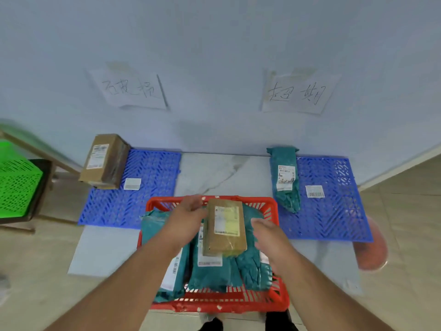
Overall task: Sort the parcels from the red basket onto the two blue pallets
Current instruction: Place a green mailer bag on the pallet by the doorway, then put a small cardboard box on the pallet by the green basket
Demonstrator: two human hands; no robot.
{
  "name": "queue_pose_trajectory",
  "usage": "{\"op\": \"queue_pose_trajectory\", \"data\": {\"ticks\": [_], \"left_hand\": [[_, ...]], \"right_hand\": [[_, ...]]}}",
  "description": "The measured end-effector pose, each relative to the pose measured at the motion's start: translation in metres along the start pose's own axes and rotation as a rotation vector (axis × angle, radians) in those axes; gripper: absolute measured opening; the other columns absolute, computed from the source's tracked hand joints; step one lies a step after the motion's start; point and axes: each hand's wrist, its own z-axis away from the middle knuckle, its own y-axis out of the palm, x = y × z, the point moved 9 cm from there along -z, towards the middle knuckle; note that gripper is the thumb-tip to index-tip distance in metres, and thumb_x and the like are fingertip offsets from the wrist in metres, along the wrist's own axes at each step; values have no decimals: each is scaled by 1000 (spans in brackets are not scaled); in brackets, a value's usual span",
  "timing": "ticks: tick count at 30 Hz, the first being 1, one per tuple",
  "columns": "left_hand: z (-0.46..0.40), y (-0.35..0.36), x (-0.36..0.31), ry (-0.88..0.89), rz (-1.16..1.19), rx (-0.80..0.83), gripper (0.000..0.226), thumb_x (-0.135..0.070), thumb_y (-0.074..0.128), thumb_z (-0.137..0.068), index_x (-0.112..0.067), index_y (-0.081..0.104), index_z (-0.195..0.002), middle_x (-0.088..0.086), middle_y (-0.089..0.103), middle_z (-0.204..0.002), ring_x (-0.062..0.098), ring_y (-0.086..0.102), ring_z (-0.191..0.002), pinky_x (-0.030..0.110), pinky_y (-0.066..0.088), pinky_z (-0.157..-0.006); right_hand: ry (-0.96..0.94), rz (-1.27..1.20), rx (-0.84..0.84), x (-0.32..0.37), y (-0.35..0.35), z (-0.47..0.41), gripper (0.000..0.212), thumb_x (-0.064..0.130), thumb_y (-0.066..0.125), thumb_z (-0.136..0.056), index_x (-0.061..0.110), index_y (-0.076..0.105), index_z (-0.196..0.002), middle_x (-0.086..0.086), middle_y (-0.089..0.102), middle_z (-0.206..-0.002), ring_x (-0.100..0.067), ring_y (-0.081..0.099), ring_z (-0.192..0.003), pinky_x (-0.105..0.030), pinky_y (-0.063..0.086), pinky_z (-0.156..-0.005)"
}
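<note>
Both hands [191, 215] spread (fingers loose), brown box [225, 226] between them, above red basket [214, 304]

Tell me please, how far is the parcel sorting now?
Done: one brown cardboard box lies on the left blue pallet, one teal plastic mailer on the right blue pallet. In hand: left hand touches a small brown box; right hand beside it. Left: several teal mailers in the red basket.

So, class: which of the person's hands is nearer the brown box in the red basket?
The left. The left hand touches the brown box's upper left edge, while the right hand hovers open just off its right side, above the teal parcels.
</note>
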Motion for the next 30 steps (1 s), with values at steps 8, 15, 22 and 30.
{"op": "queue_pose_trajectory", "data": {"ticks": [8, 15, 22, 30], "left_hand": [[21, 51, 71, -123, -62, 223, 46, -28, 63, -96, -28, 59, -142, -10, 69, -129, 11, 63, -111, 23, 46, -85], [52, 39, 56, -101, -94, 220, 49, -21, 62, -87, -33, 66, -134, -13, 72, -121, 11, 63, -113, 33, 50, -100], [90, 6, -3, 167, -10, 49, 38, -27, 67, -85, -37, 67, -122, -20, 76, -116, 6, 67, -114, 35, 47, -107], [108, -61, -16, 279, 180, -122, 30, -7, 56, -103, -22, 60, -129, -8, 75, -120, 7, 69, -110, 17, 48, -79]], "right_hand": [[96, 30, -8, -33, 28, 7, 24, 30, 52, -105, 23, 72, -94, -18, 71, -124, -37, 61, -128, -58, 44, -118], [-42, -142, 70, -11, 16, 30, 24, 25, 56, -103, 23, 75, -117, 2, 79, -122, -14, 72, -116, -32, 55, -101], [-220, -285, 86, 47, 6, 74, 19, 11, 55, -105, 15, 71, -112, -6, 78, -119, -21, 71, -116, -40, 56, -108], [-374, -198, 68, 97, 43, 107, 11, 5, 65, -101, 13, 72, -104, -3, 73, -112, -19, 71, -108, -34, 61, -95]]}}
